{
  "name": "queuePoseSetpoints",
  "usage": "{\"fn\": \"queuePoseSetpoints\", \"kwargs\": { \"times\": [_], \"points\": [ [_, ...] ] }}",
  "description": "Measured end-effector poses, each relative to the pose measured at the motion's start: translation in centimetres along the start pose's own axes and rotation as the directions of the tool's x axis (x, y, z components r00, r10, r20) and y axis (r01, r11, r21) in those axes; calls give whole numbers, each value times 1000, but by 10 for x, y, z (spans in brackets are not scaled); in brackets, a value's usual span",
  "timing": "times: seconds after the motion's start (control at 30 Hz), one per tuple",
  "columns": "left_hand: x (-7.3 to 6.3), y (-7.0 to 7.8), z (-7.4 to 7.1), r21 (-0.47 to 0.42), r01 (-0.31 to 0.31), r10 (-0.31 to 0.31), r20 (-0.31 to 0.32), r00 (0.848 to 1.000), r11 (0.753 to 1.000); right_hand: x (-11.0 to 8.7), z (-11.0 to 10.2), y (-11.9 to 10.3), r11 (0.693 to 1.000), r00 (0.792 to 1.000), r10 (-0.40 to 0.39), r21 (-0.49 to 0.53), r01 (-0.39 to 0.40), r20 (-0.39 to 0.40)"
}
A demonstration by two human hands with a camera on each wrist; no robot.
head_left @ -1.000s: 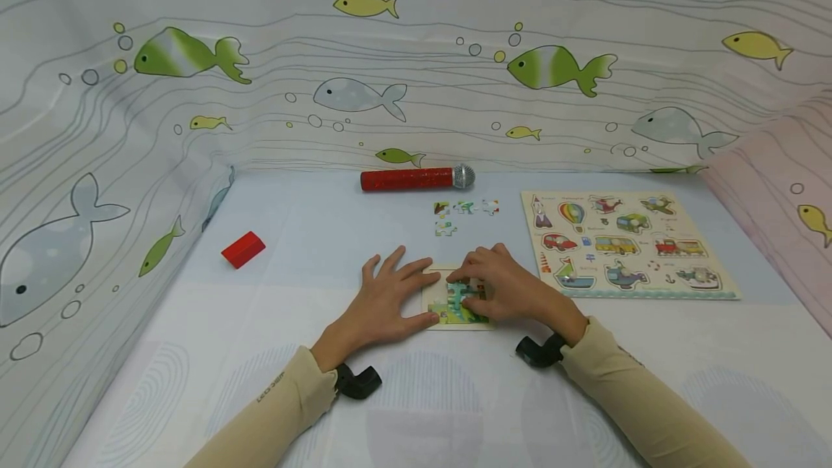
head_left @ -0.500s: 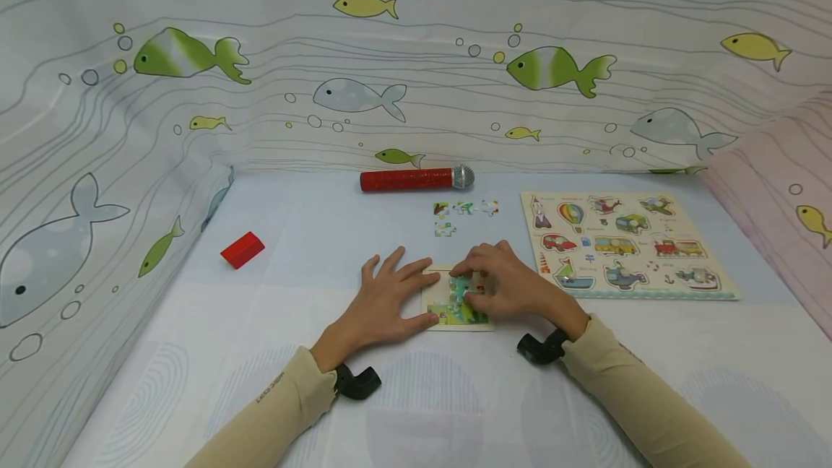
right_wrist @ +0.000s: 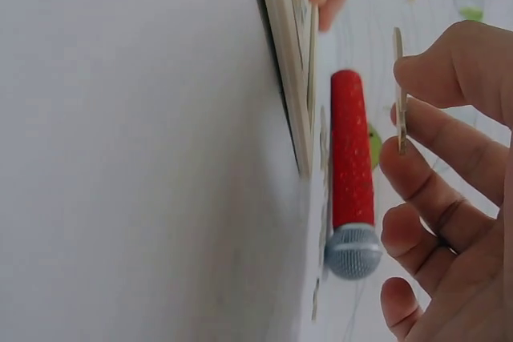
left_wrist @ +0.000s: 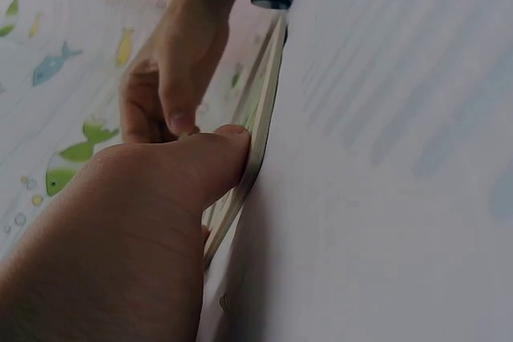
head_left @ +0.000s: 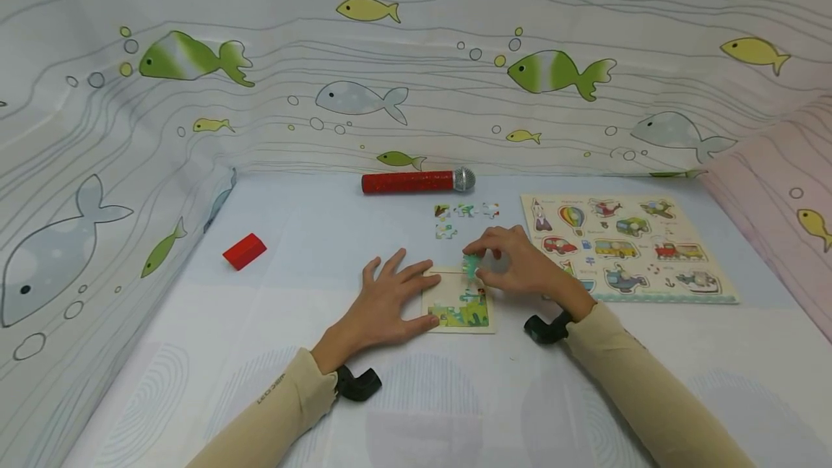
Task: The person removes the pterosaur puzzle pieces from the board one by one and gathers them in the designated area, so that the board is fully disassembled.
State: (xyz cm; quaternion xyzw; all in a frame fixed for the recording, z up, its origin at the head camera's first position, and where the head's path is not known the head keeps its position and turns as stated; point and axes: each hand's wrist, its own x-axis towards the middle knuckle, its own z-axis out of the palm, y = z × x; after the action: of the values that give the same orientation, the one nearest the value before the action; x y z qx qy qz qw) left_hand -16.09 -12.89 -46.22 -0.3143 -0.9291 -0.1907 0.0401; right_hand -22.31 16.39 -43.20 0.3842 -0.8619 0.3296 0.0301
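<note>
My right hand (head_left: pixel 513 262) pinches a teal jigsaw piece (head_left: pixel 471 266) between thumb and fingertips, above the far edge of a small wooden puzzle tray (head_left: pixel 448 282). In the right wrist view that jigsaw piece (right_wrist: pixel 400 90) shows edge-on, lifted off the surface. Fitted green pieces (head_left: pixel 461 316) line the near side and right part of the tray, and bare wood shows in the rest. With fingers spread, my left hand (head_left: pixel 390 302) rests at the tray's left side; its thumb and fingertips touch the frame.
Several loose jigsaw pieces (head_left: pixel 445 230) lie beyond the tray. A red microphone (head_left: pixel 409 182) stretches across the back. To the right lies a vehicle puzzle board (head_left: pixel 624 251), and a red block (head_left: pixel 245 251) sits at the left.
My right hand has lifted the teal piece out of the tray and moved it away toward the far edge. The left hand has stayed in place.
</note>
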Motion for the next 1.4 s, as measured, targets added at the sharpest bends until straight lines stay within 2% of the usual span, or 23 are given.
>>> {"fn": "queuePoseSetpoints", "kwargs": {
  "times": [0.17, 0.37, 0.57, 0.87, 1.13, 1.4],
  "points": [
    [0, 0, -1, -9, 3, -3, 1, 1000, 1000, 14, -10, 12, 998, 999, 45, -36, -45, -4],
    [-1, 0, -1, 3, 2, -2, 7, 1000, 1000, 31, -19, 25, 992, 993, 110, -67, -107, 47],
    [-1, 0, 1, 9, -8, 7, 1, 1000, 1000, 43, -17, 38, 983, 985, 149, -119, -138, 85],
    [-1, 0, 0, 10, -9, 9, -3, 1000, 1000, 58, -13, 44, 974, 973, 185, -158, -164, 134],
    [-1, 1, -1, 16, -3, 3, 6, 1000, 1000, 62, -13, 42, 973, 964, 208, -140, -186, 167],
    [-1, 1, -1, 18, -6, 6, 0, 1000, 1000, 64, -10, 45, 980, 965, 192, -91, -178, 178]
  ]
}}
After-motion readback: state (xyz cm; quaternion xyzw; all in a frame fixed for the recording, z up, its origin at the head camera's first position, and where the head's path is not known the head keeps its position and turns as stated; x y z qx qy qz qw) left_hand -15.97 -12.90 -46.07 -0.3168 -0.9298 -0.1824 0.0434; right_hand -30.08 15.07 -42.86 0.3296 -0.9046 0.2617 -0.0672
